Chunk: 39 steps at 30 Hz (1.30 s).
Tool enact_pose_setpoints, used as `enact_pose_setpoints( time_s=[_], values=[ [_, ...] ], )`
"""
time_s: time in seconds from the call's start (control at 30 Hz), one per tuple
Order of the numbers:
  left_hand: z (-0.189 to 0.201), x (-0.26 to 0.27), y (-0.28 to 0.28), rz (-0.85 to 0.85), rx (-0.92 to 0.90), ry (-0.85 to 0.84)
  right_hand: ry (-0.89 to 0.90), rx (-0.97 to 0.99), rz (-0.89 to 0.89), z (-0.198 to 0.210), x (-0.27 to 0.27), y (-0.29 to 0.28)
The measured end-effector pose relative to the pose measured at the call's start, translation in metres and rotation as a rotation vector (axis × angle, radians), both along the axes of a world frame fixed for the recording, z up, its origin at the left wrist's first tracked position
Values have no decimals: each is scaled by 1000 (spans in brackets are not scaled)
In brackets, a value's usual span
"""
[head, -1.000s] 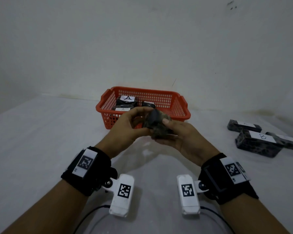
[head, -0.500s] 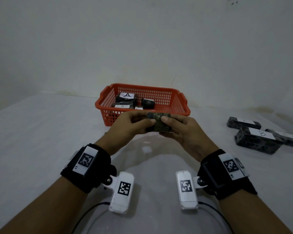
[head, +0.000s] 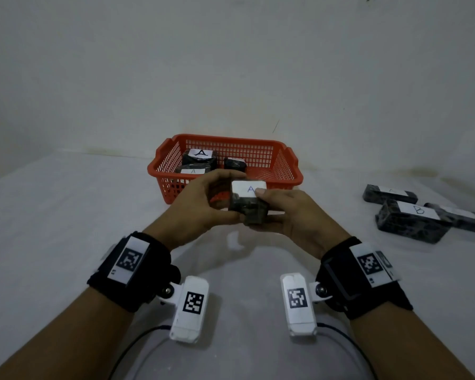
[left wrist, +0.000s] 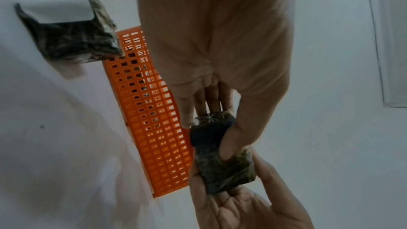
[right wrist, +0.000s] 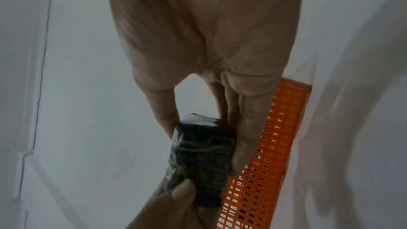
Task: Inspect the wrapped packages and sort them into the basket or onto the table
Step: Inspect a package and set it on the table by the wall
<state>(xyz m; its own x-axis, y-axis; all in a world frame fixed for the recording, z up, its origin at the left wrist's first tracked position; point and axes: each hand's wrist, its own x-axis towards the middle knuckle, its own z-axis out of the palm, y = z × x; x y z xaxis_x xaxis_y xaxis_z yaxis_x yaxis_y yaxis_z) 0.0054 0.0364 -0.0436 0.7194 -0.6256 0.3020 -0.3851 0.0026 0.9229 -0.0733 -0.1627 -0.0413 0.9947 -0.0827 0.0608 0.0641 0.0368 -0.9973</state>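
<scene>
A small dark wrapped package (head: 247, 212) with a white label marked A on top is held in the air between both hands, just in front of the red basket (head: 285, 171). My left hand (head: 225, 196) grips its left end, and my right hand (head: 261, 209) pinches its right end with the thumb on the label. In the left wrist view the left hand (left wrist: 207, 138) holds the package (left wrist: 222, 171) by thumb and fingers. In the right wrist view the right hand (right wrist: 203, 149) clamps the package (right wrist: 198, 163) beside the basket (right wrist: 275, 145).
Three dark packages (head: 199, 157) lie in the basket, two showing A labels. Three more packages (head: 412, 220), one marked B, lie on the white table (head: 66, 229) at the right. One labelled package (left wrist: 66, 37) lies on the table beyond the basket (left wrist: 154, 119). A wall stands behind the basket.
Both hands have turned the package over, so its white A label now faces up. Both still hold it in front of the basket.
</scene>
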Motion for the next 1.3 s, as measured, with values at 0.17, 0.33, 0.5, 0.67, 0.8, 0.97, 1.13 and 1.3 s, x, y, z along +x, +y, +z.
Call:
enact_pose_setpoints(
  time_s=[0.17,0.33,0.5,0.67,0.8,0.97,1.13,1.3],
  values=[
    [4,-4,-4,23,-4,80,-51,-64,-59,-2,-1,-3],
    [4,-1,-2,138,-19,-51,-40,-33,-38,0,-1,1],
    [2,-3,-3,72,-43,-84,42,16,-35,-1,0,-1],
    [4,-6,-4,28,17,42,-53,-31,-45,-4,2,-4],
    [3,-9,-6,57,25,5,-43,-32,-9,-5,3,-2],
    [3,-10,-9,32,11,11,-90,-58,-44,-5,2,-5],
    [3,-10,-7,46,-37,40,-99,-16,30,-6,2,-5],
    [2,-8,-6,13,-88,105,-138,5,24,-7,2,-7]
  ],
)
